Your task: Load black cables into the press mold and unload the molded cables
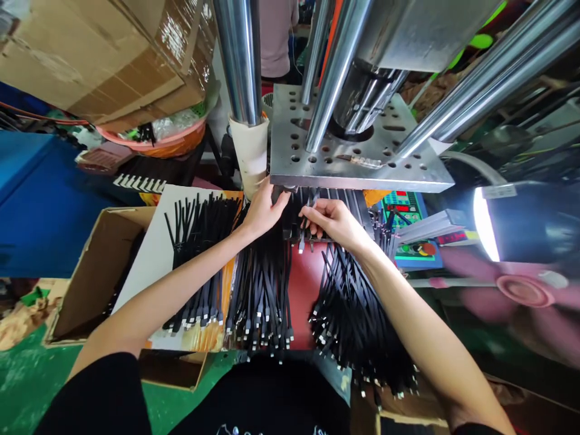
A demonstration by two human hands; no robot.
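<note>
R hand (335,222) holds blk cable (301,243) btwn fingers (322,207), just below steel plate (362,179); L hand (263,208) at plate's near-left corner, grip part-hidden, can't tell. Cable bundles (263,284) flank red counter (304,302).

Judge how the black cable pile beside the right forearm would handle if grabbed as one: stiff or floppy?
The cable pile would probably flex, since its strands are thin and some curve. Strands cross, so a few may snag. With ends fanned out, some could slip free.
</note>
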